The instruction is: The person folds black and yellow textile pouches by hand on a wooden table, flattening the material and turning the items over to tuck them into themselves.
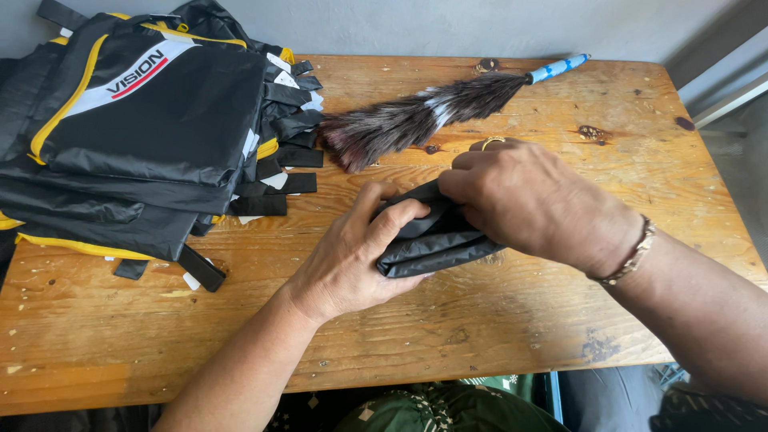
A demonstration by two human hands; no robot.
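Two hands are working one small bundle of black fabric (436, 240) at the middle of the wooden desk (496, 320), and I log this as a folding or rolling step in progress. My left hand (352, 256) presses on the bundle's near left end, thumb over the top, fingers (400, 220) curled shut against the cloth. My right hand (524, 200) covers the far right part, its fingers bent down and pinching the upper fold, so both hands are closed on the same piece. The bundle rests on the desk, already compact, several layers visible at its near edge. A stack of black bags with yellow piping (136, 136) lies at the far left, straps trailing toward the centre, well apart from the bundle. A feather duster with a blue handle (424, 116) lies beyond the hands, untouched. Judgement: the next move calls for keeping the layers pinned tight while the loose end is tucked; slack would let the slippery fabric spring open.
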